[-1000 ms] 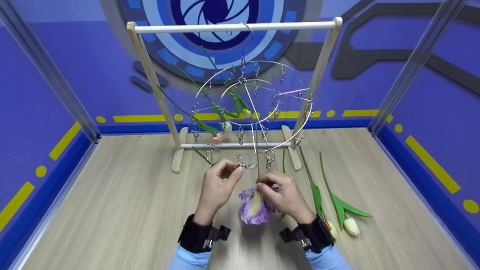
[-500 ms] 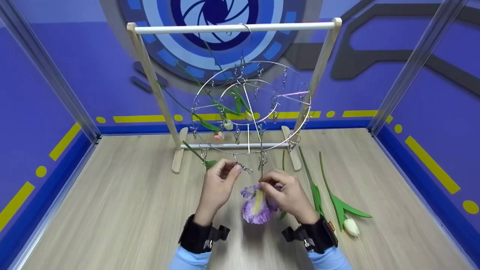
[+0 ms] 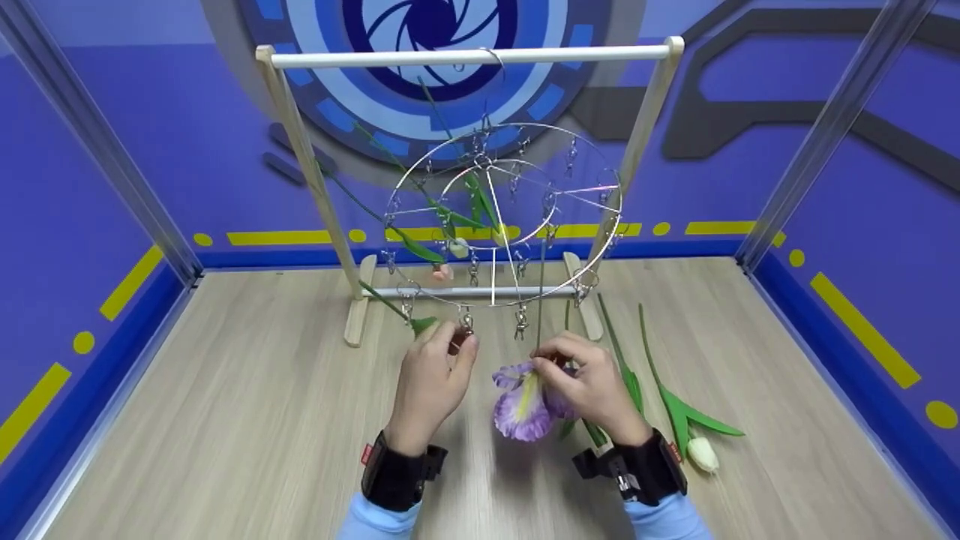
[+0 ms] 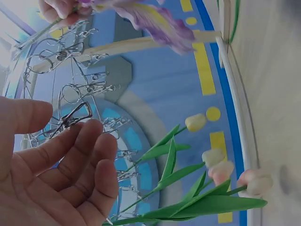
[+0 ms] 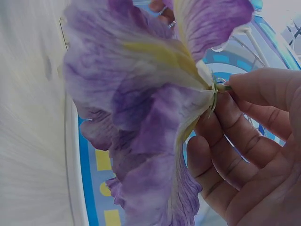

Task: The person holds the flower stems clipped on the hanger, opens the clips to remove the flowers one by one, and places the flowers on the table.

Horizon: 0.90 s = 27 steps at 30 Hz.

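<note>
Hands sit closest to the viewer, both over the pale wooden floor (image 3: 247, 420). The right hand (image 3: 592, 390) pinches the stem of a purple iris (image 3: 525, 397) just above the bloom, thumb and curled fingers (image 5: 254, 141) closed round it, with the petals hanging down and the stem rising toward the wire. The left hand (image 3: 431, 379) reaches up to a metal clip (image 3: 465, 324) on the near rim of the round wire hanger (image 3: 502, 217); its fingers (image 4: 80, 155) are loosely curved about the clip, and whether they actually grip it cannot be told. To the right of the hands, two loose tulips (image 3: 686, 424) lie on the floor, heads toward the viewer. Farther back, clipped tulips (image 3: 446, 259) hang head-down from the hanger's left side. The hanger hooks over the top bar of a wooden rack (image 3: 465, 54), behind which stands the blue patterned wall (image 3: 150, 150).
</note>
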Motion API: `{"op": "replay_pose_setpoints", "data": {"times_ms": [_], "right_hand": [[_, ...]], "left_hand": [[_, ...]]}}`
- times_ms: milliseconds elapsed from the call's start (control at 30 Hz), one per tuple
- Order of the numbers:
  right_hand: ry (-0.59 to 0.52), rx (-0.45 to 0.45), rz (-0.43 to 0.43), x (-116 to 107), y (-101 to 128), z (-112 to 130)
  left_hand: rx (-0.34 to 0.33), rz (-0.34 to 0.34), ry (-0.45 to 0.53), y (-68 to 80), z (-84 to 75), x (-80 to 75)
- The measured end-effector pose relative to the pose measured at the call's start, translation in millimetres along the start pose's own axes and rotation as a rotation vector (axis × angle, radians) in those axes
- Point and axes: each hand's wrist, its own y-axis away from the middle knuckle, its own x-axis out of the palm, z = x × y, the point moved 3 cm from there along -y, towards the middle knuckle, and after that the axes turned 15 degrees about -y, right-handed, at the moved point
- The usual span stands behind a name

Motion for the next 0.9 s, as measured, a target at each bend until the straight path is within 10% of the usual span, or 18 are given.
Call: {"op": "replay_pose_setpoints", "data": {"times_ms": [900], "right_hand": [[0.029, 0.024, -0.173, -40, 1, 3]], "left_hand": [[-0.037, 0.008, -0.146, -0.2, 8.4, -17.5]]}}
